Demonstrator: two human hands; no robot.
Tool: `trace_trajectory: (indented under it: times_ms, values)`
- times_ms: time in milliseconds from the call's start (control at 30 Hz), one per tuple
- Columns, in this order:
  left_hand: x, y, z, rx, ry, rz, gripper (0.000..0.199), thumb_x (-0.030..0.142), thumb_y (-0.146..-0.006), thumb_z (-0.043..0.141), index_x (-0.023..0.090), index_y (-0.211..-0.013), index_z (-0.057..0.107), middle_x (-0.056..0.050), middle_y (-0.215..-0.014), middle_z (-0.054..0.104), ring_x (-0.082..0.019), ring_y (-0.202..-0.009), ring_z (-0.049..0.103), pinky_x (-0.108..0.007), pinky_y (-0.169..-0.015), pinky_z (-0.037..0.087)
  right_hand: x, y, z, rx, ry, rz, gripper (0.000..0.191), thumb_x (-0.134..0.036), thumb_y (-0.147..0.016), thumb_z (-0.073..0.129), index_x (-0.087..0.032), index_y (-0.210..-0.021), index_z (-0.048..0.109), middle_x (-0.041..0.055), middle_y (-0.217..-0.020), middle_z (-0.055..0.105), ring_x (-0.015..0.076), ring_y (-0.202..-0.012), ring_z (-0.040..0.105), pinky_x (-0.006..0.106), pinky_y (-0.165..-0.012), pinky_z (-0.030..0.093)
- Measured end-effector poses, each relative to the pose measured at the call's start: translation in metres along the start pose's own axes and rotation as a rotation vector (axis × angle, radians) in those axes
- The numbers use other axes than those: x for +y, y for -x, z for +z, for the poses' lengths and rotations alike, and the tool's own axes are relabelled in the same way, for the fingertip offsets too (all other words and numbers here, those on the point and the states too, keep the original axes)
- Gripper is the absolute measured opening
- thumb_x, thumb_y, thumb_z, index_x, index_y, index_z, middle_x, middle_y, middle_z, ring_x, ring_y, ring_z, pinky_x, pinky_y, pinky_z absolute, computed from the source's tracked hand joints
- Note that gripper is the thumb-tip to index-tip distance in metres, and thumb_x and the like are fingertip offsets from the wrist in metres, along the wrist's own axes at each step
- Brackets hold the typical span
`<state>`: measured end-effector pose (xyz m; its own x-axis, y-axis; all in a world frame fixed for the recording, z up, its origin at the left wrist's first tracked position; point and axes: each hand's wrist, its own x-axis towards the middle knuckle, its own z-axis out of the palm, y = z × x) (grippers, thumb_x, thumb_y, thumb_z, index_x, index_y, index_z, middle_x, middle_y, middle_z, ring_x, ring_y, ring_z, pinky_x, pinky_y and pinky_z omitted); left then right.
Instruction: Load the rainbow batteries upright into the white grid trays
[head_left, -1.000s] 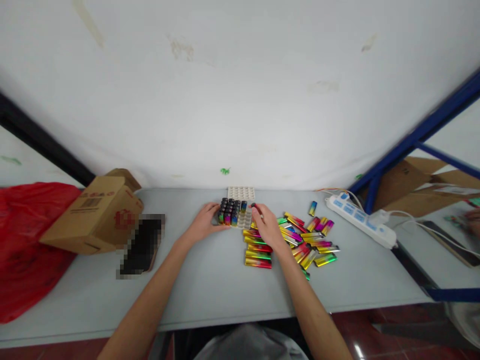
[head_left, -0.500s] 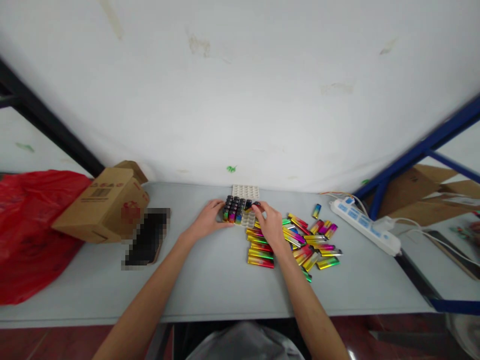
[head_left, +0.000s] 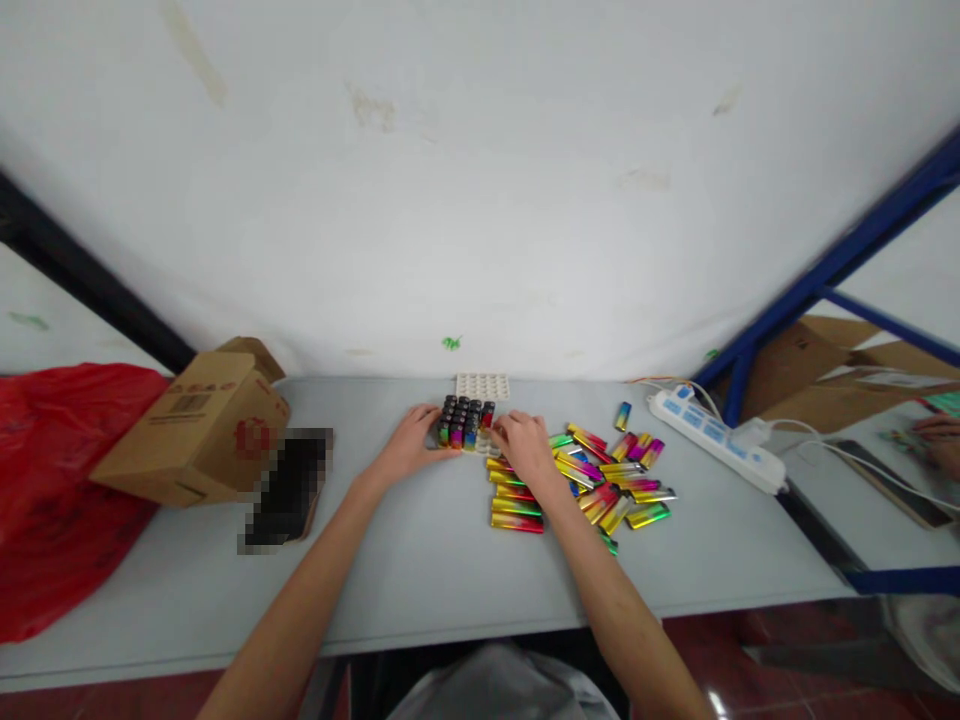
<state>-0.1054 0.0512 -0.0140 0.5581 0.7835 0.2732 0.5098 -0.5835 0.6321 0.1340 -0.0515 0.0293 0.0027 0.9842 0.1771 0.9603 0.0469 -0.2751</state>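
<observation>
Shiny multicoloured lighters (head_left: 457, 425) with black tops stand upright in rows in a pale holed tray (head_left: 487, 447). My left hand (head_left: 414, 440) is curved around the left end of this tray, thumb at the front and fingers behind. At the tray's right part, the bent fingers of my right hand (head_left: 520, 440) are pinched at a red lighter (head_left: 488, 412) that stands nearly upright. My fingertips partly hide its lower end. Just right of and below that hand lies a loose heap of lighters (head_left: 619, 475), with several more lined up in a column (head_left: 517, 507).
A second pale holed tray (head_left: 482, 385) lies by the wall. At left are a cardboard box (head_left: 195, 430), a red plastic bag (head_left: 67, 480) and a blurred-out dark phone-like slab (head_left: 289, 490). A white power strip (head_left: 716, 440) lies at right; beyond it another person's hand (head_left: 941, 440) shows.
The lighter in my right hand has gone from tilted to nearly upright in the tray. My left hand stays at the tray's left end. The whole view has shifted slightly.
</observation>
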Motion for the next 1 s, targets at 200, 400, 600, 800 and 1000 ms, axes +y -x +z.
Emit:
trace_trajectory:
  times_ms: [200, 400, 600, 800, 1000]
  values:
    - [-0.003, -0.001, 0.0, -0.003, 0.007, 0.013, 0.076, 0.073, -0.069, 0.088, 0.02, -0.123, 0.074, -0.016, -0.131, 0.072, -0.041, -0.128, 0.064, -0.058, -0.117, 0.051, 0.019, 0.012, 0.006, 0.034, -0.111, -0.033, 0.018, -0.031, -0.11, 0.062, -0.022, -0.109, 0.078, 0.0082, -0.106, 0.078, 0.0243, -0.107, 0.07, 0.036, -0.094, 0.044]
    - [-0.003, -0.001, -0.001, -0.002, 0.007, 0.01, 0.075, 0.072, -0.07, 0.088, 0.021, -0.122, 0.075, -0.016, -0.132, 0.072, -0.041, -0.127, 0.064, -0.057, -0.117, 0.052, 0.07, 0.021, -0.016, 0.092, -0.169, 0.039, 0.015, -0.024, -0.106, 0.063, -0.021, -0.109, 0.078, 0.0091, -0.107, 0.077, 0.0246, -0.104, 0.069, 0.037, -0.098, 0.049]
    - [-0.006, -0.001, 0.0, -0.007, -0.003, 0.004, 0.075, 0.071, -0.069, 0.088, 0.022, -0.125, 0.074, -0.014, -0.134, 0.072, -0.04, -0.129, 0.064, -0.055, -0.118, 0.051, 0.126, 0.044, -0.035, 0.068, -0.08, 0.065, 0.027, -0.018, -0.1, 0.067, -0.021, -0.124, 0.079, 0.0128, -0.123, 0.076, 0.0286, -0.114, 0.068, 0.043, -0.108, 0.05]
    - [-0.004, 0.0, 0.0, 0.009, 0.022, -0.008, 0.073, 0.07, -0.069, 0.089, 0.021, -0.122, 0.075, -0.016, -0.134, 0.071, -0.042, -0.129, 0.064, -0.058, -0.119, 0.051, 0.13, 0.049, -0.037, -0.051, 0.008, -0.069, 0.022, -0.022, -0.102, 0.067, -0.024, -0.118, 0.082, 0.0138, -0.134, 0.069, 0.0291, -0.123, 0.065, 0.046, -0.111, 0.048]
    - [-0.004, 0.0, 0.0, 0.016, 0.021, 0.0, 0.075, 0.071, -0.068, 0.089, 0.022, -0.123, 0.074, -0.015, -0.132, 0.072, -0.041, -0.128, 0.064, -0.058, -0.118, 0.051, 0.133, 0.037, -0.046, -0.116, -0.033, -0.142, 0.011, -0.022, -0.098, 0.075, -0.022, -0.108, 0.076, 0.013, -0.127, 0.068, 0.0274, -0.121, 0.062, 0.043, -0.108, 0.05]
